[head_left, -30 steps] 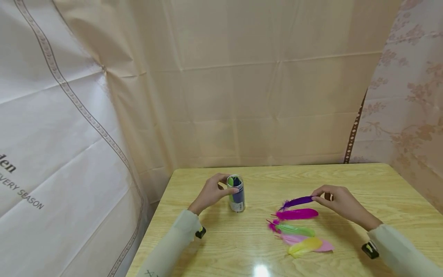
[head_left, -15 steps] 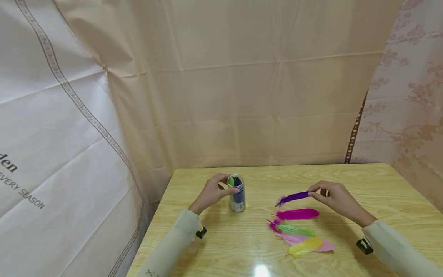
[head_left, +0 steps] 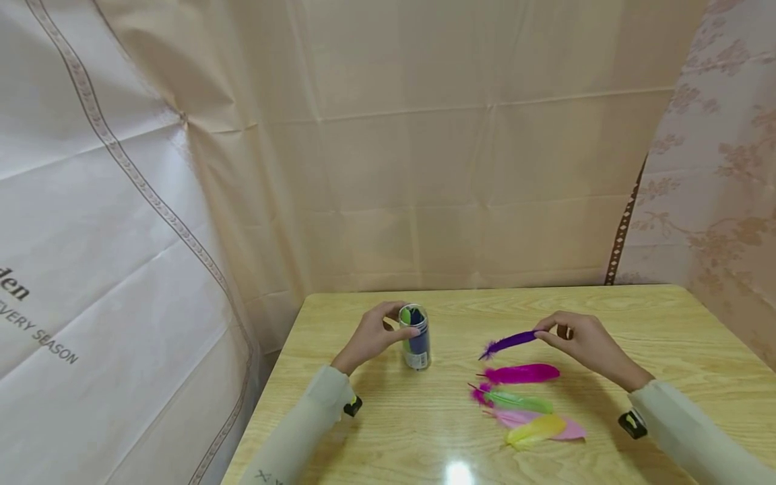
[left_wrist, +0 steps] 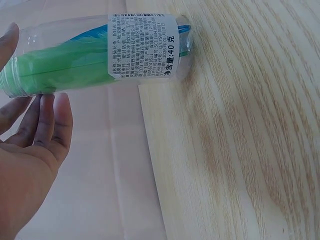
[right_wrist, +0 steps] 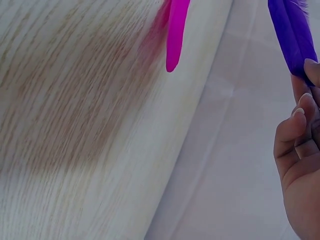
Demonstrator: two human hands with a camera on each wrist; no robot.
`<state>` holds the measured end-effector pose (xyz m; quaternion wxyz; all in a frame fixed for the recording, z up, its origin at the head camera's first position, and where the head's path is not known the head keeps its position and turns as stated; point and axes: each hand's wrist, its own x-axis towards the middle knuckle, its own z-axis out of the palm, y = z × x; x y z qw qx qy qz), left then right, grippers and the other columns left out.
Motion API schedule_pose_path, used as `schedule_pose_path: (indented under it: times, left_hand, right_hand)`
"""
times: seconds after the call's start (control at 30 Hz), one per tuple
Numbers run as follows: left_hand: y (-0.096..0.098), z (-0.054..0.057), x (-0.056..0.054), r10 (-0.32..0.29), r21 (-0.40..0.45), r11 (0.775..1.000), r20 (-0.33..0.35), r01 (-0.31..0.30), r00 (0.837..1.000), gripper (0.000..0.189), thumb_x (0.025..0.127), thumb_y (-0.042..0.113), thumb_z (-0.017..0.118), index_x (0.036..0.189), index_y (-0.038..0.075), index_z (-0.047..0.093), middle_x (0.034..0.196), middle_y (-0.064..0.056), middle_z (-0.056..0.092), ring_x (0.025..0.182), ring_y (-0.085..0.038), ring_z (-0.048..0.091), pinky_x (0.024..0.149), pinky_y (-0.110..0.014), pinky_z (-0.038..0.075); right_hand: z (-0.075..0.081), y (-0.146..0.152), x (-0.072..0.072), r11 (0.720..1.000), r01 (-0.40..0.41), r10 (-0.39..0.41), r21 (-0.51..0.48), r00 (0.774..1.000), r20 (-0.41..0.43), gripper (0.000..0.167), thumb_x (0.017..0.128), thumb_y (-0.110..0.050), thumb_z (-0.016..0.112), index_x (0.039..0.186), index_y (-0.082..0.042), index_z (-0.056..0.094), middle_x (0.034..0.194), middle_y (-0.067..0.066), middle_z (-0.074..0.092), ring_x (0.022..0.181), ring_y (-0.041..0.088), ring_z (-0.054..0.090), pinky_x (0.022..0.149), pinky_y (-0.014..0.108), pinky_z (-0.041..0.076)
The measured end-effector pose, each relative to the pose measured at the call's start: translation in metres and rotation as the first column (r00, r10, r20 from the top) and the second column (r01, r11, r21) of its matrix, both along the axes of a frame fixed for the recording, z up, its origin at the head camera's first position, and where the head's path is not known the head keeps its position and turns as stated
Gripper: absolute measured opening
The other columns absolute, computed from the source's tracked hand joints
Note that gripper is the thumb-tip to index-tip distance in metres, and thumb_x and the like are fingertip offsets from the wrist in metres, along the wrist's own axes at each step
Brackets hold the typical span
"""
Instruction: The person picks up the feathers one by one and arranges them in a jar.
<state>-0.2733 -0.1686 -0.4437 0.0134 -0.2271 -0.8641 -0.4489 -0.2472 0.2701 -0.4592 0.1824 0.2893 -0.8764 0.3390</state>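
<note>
My left hand (head_left: 374,337) grips a clear jar (head_left: 417,340) near its mouth, thumb on the near side and fingers behind. The jar stands upright on the table; green and blue feathers (left_wrist: 70,62) show through its wall beside a white printed label (left_wrist: 145,47). Between thumb and fingertips my right hand (head_left: 582,340) pinches the tip of a purple feather (head_left: 509,342), whose fluffy quill end points left toward the jar. In the right wrist view the purple feather (right_wrist: 292,35) rises from the pinch. Just below it lies a magenta feather (head_left: 523,374).
Nearer the front lie a green feather (head_left: 518,402) with magenta fluff (head_left: 481,395) at its left end, a pink feather (head_left: 570,431) and a yellow feather (head_left: 536,431), partly overlapping. The wooden table (head_left: 376,444) backs onto a beige curtain (head_left: 455,202).
My right hand has moved left and slightly up, bringing the purple feather away from the magenta one and closer to the jar. The left hand and jar stay put.
</note>
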Motion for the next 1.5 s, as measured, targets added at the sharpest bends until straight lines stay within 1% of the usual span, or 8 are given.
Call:
schedule_pose_path:
  times: [0.3, 0.57, 0.7, 0.93, 1.13, 1.27, 1.4, 1.5]
  left_hand:
    - [0.001, 0.002, 0.001, 0.012, 0.004, 1.0, 0.018, -0.012, 1.0, 0.06, 0.089, 0.048, 0.08, 0.14, 0.021, 0.061, 0.125, 0.006, 0.064, 0.11, -0.013, 0.061, 0.089, -0.039, 0.053]
    - [0.002, 0.002, 0.0, 0.007, -0.006, 1.0, 0.005, -0.007, 1.0, 0.059, 0.089, 0.05, 0.079, 0.139, 0.022, 0.063, 0.124, 0.007, 0.063, 0.109, -0.013, 0.061, 0.088, -0.037, 0.054]
    - [0.001, 0.001, -0.001, 0.002, -0.007, 1.0, 0.006, -0.002, 1.0, 0.058, 0.09, 0.05, 0.078, 0.139, 0.023, 0.063, 0.122, 0.007, 0.063, 0.108, -0.013, 0.06, 0.087, -0.036, 0.054]
    - [0.0, 0.004, 0.0, -0.004, -0.001, 1.0, 0.003, 0.004, 1.0, 0.058, 0.09, 0.05, 0.078, 0.139, 0.024, 0.063, 0.121, 0.006, 0.063, 0.108, -0.015, 0.06, 0.087, -0.038, 0.054]
    - [-0.003, -0.001, 0.001, 0.005, 0.013, 1.0, 0.005, -0.005, 1.0, 0.059, 0.088, 0.053, 0.079, 0.138, 0.026, 0.063, 0.119, 0.009, 0.063, 0.107, -0.013, 0.061, 0.086, -0.036, 0.054]
    - [-0.003, -0.004, 0.001, 0.006, 0.013, 1.0, -0.001, -0.006, 1.0, 0.06, 0.088, 0.053, 0.079, 0.139, 0.025, 0.062, 0.119, 0.008, 0.063, 0.107, -0.013, 0.061, 0.086, -0.037, 0.054]
    - [-0.001, -0.003, 0.001, 0.004, 0.017, 1.0, -0.003, -0.004, 1.0, 0.059, 0.089, 0.05, 0.079, 0.139, 0.023, 0.062, 0.118, 0.006, 0.063, 0.106, -0.015, 0.06, 0.086, -0.038, 0.054]
    - [0.0, -0.002, 0.001, 0.004, 0.012, 1.0, -0.007, -0.004, 1.0, 0.06, 0.089, 0.05, 0.079, 0.139, 0.022, 0.062, 0.118, 0.006, 0.063, 0.105, -0.015, 0.06, 0.086, -0.037, 0.054]
  right_hand:
    - [0.003, -0.005, -0.004, 1.0, -0.004, 0.004, -0.008, 1.0, -0.02, 0.015, 0.093, -0.01, 0.078, 0.099, -0.023, 0.077, 0.088, -0.012, 0.071, 0.064, 0.003, 0.053, 0.055, 0.024, 0.046]
    - [0.006, -0.013, -0.007, 1.0, -0.008, 0.007, -0.022, 1.0, -0.023, 0.013, 0.093, -0.011, 0.078, 0.099, -0.022, 0.077, 0.085, -0.011, 0.069, 0.062, 0.004, 0.052, 0.054, 0.024, 0.044]
    - [0.011, -0.018, -0.01, 1.0, -0.01, 0.01, -0.017, 1.0, -0.029, 0.012, 0.094, -0.012, 0.077, 0.099, -0.022, 0.078, 0.087, -0.012, 0.07, 0.063, 0.004, 0.051, 0.054, 0.024, 0.044]
    - [0.016, -0.027, -0.014, 1.0, -0.011, 0.01, -0.03, 1.0, -0.028, 0.011, 0.095, -0.012, 0.076, 0.099, -0.022, 0.078, 0.088, -0.011, 0.07, 0.063, 0.004, 0.05, 0.054, 0.024, 0.044]
    - [0.017, -0.033, -0.018, 0.999, -0.033, 0.032, -0.04, 0.999, -0.027, 0.011, 0.095, -0.01, 0.076, 0.1, -0.02, 0.078, 0.089, -0.009, 0.071, 0.063, 0.005, 0.052, 0.055, 0.025, 0.045]
    - [0.017, -0.036, -0.019, 0.999, -0.035, 0.033, -0.042, 0.999, -0.039, 0.012, 0.094, -0.009, 0.076, 0.1, -0.019, 0.078, 0.086, -0.012, 0.069, 0.063, 0.004, 0.051, 0.054, 0.025, 0.044]
    - [0.018, -0.04, -0.02, 0.999, -0.037, 0.035, -0.04, 0.998, -0.047, 0.01, 0.095, -0.01, 0.075, 0.101, -0.018, 0.078, 0.086, -0.013, 0.068, 0.063, 0.004, 0.051, 0.055, 0.025, 0.045]
    - [0.021, -0.044, -0.021, 0.998, -0.035, 0.033, -0.043, 0.998, -0.046, 0.009, 0.096, -0.011, 0.075, 0.101, -0.018, 0.078, 0.084, -0.011, 0.068, 0.063, 0.005, 0.051, 0.055, 0.025, 0.045]
